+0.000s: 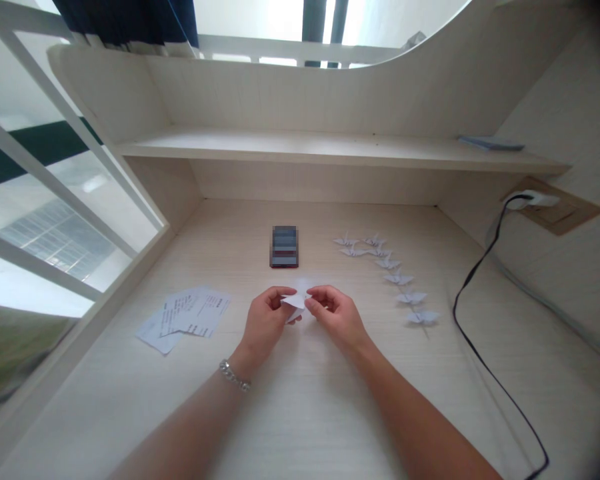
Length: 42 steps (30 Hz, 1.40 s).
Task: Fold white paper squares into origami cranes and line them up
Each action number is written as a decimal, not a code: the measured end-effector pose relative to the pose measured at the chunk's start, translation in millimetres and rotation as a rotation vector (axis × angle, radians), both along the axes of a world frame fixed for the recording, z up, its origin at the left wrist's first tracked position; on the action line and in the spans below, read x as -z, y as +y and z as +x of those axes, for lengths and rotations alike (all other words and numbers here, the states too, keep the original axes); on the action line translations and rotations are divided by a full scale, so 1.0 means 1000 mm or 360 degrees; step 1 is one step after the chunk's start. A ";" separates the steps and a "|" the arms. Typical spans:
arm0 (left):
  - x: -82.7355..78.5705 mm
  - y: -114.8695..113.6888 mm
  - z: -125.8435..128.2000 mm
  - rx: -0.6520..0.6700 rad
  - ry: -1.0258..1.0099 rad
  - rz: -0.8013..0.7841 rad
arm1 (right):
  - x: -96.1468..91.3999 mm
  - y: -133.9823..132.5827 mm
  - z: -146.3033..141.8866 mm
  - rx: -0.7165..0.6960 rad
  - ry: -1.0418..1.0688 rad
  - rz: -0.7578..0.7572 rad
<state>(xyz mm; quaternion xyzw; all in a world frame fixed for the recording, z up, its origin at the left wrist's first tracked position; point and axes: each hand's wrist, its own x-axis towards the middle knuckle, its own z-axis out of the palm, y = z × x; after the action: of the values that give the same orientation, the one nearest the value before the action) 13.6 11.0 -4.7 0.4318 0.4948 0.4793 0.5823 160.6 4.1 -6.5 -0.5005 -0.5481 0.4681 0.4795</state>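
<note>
A small piece of folded white paper is held above the middle of the desk between my two hands. My left hand, with a silver chain bracelet on its wrist, grips the paper's left side between thumb and fingers. On the other side, my right hand pinches its right edge with thumb and forefinger. The paper's exact fold is partly hidden by my fingers. To the right, several folded paper cranes stand in a curved row. Printed paper sheets lie overlapping at the left.
A phone lies beyond my hands on the desk. A black cable runs from the wall socket down the right side. Above the back of the desk is a shelf with a flat bluish item.
</note>
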 end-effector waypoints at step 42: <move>-0.002 -0.002 -0.003 0.0324 0.0302 0.0328 | 0.007 0.005 0.005 -0.0253 0.0447 -0.0273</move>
<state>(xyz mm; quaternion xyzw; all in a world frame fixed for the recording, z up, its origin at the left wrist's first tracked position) 10.3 8.9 -3.0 0.5804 0.4496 0.4231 0.5311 165.1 9.2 -13.3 -0.4244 -0.4718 0.6148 0.4683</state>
